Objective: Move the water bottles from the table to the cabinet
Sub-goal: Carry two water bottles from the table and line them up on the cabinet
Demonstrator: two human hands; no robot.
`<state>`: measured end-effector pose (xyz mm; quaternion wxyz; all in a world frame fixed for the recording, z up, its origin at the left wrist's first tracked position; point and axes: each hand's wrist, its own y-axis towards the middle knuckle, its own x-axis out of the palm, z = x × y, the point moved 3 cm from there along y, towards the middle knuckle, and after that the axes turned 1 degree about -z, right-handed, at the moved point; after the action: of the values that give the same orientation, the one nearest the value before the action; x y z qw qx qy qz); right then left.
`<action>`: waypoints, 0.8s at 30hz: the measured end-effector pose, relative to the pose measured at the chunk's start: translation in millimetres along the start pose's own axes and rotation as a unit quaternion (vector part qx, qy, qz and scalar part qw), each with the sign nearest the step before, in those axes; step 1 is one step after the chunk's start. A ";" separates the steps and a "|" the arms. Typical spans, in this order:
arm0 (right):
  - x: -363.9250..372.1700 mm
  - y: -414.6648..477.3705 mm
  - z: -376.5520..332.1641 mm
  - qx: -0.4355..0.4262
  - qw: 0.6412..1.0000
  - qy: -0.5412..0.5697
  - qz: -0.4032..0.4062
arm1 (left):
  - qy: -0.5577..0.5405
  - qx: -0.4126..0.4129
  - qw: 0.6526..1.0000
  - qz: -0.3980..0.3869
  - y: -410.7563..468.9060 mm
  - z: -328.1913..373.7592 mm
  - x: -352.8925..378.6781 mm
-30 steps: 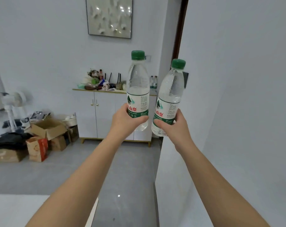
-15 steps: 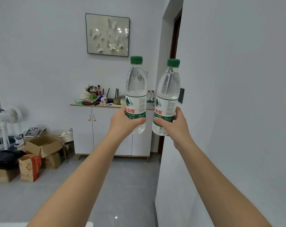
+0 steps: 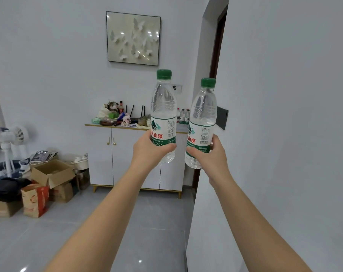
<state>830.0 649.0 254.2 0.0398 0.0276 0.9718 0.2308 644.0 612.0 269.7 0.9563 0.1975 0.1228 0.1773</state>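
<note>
Compared with a second ago, the white cabinet [image 3: 125,160] fills more of the head view, the framed butterfly picture [image 3: 133,38] above it shows whole, and the pale bench corner seen at the lower left has gone from sight. The grips have not changed: the left hand [image 3: 149,152] is curled round the lower label of one water bottle [image 3: 163,114], and the right hand [image 3: 210,157] is curled round the lower part of a second water bottle [image 3: 203,118]. Both are held up in the air in front of the cabinet, just beside each other but apart. The left one stands upright with its cap higher; the right one leans slightly.

Counted: two green-capped bottles in the hands, and three small bottles [image 3: 182,115] standing at the right end of the cabinet top, beside a heap of clutter [image 3: 115,116]. The cabinet shows two gold knobs [image 3: 111,143]. On the floor to the left are one white fan [image 3: 14,137], at least three cardboard boxes [image 3: 52,172] and one red-and-brown paper bag [image 3: 35,199].
</note>
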 end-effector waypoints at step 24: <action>113.6 253.6 141.7 0.011 0.998 -0.019 0.060 | 0.036 -0.004 0.999 -0.019 291.3 -146.1 40.0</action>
<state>738.6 946.5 235.0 0.0438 0.0911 0.9699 0.2216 551.1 926.5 255.5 0.9551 0.1848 0.1605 0.1670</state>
